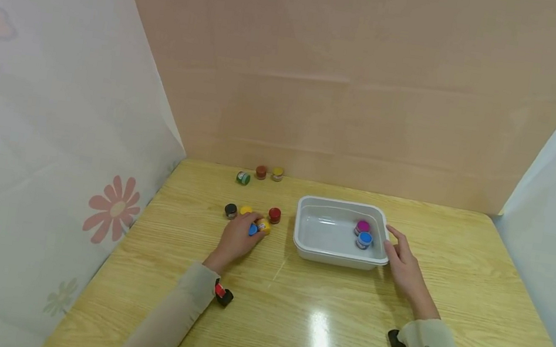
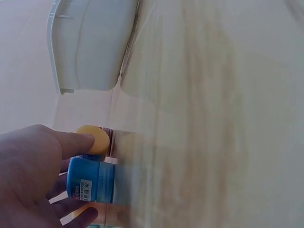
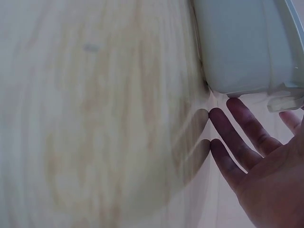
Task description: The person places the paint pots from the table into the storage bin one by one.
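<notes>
My left hand (image 1: pixel 239 234) pinches a yellow paint jar (image 1: pixel 263 226), the thumb pressed on its yellow cap in the left wrist view. Right beside those fingers stands a blue paint jar (image 2: pixel 91 180) with a printed label, partly hidden by the hand in the head view. My right hand (image 1: pixel 403 266) rests at the right end of a white plastic tray (image 1: pixel 302 248), fingertips at its wall and fingers nearly straight. Inside the tray, toward the right, sit a magenta-capped jar (image 1: pixel 363 227) and a blue-capped jar (image 1: pixel 364 240).
Around the left hand stand a black-capped jar (image 1: pixel 231 211), another yellow jar (image 1: pixel 246 210) and a red jar (image 1: pixel 274 216). Farther back are a green jar (image 1: pixel 243 178) on its side, a brown jar (image 1: pixel 261 172) and a yellow-capped jar (image 1: pixel 278 174), near the back wall.
</notes>
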### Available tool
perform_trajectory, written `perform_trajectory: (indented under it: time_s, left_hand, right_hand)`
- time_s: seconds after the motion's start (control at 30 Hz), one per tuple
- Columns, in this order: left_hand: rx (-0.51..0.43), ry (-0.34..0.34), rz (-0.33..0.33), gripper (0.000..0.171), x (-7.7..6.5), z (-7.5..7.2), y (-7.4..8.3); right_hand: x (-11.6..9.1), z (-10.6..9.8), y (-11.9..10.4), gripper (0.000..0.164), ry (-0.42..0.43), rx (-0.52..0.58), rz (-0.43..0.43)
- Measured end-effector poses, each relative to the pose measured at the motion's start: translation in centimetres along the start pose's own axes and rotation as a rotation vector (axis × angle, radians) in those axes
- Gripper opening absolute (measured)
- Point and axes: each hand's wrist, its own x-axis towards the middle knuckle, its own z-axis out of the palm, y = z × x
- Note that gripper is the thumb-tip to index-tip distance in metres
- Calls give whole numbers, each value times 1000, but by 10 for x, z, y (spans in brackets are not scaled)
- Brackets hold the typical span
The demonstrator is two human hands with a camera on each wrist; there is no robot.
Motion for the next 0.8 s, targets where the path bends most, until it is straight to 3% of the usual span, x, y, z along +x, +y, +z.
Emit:
perform_trajectory:
  time_s: [0.3, 0.8]
  left_hand:
    - [-55, 47, 31, 41, -5, -5, 6]
    - [-300, 133, 44, 36, -7, -20, 14]
  right_hand:
    - [-1, 0, -2, 60, 4, 11, -1]
    - [-1, 0, -3, 60, -1, 4, 3]
